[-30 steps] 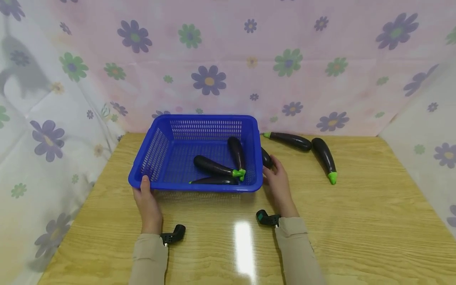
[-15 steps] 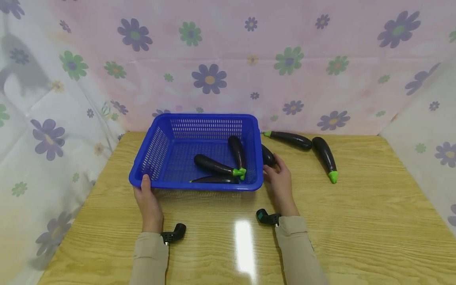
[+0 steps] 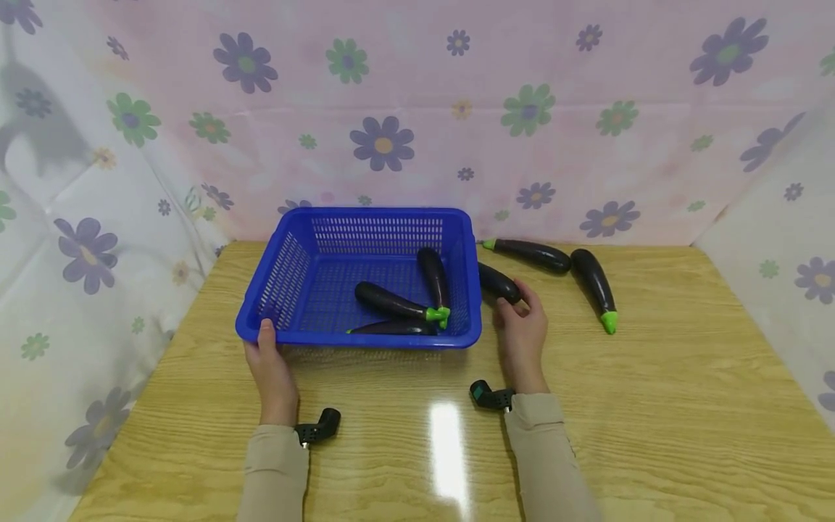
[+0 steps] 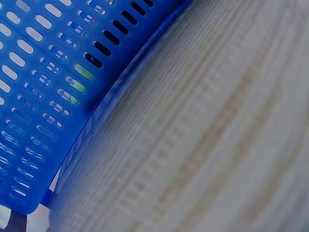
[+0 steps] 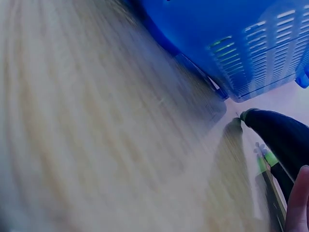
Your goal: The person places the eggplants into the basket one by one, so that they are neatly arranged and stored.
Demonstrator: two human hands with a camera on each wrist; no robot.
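In the head view a blue plastic basket [image 3: 326,338] with slotted walls stands at the table's far left; three dark eggplants lie inside, among them one eggplant [image 3: 391,303] near the middle. My left hand [image 3: 269,370] grips the basket's near left corner, thumb over the rim and the other fingers hidden. Just outside the right wall, my right hand [image 3: 524,333] holds another eggplant [image 3: 499,282] by its rounded end. The right wrist view shows this held eggplant [image 5: 280,133] with its green stem end pointing toward the basket [image 5: 231,53].
Two more eggplants lie right of the basket: one eggplant [image 3: 531,256] along the back edge and another eggplant [image 3: 595,290] slanting toward the front. A flowered cloth [image 3: 417,109] hangs behind the wooden table [image 3: 665,406] and at both sides.
My right hand has moved to the right with the eggplant, and more of it now shows past the basket's wall. The left hand and basket stay in place.
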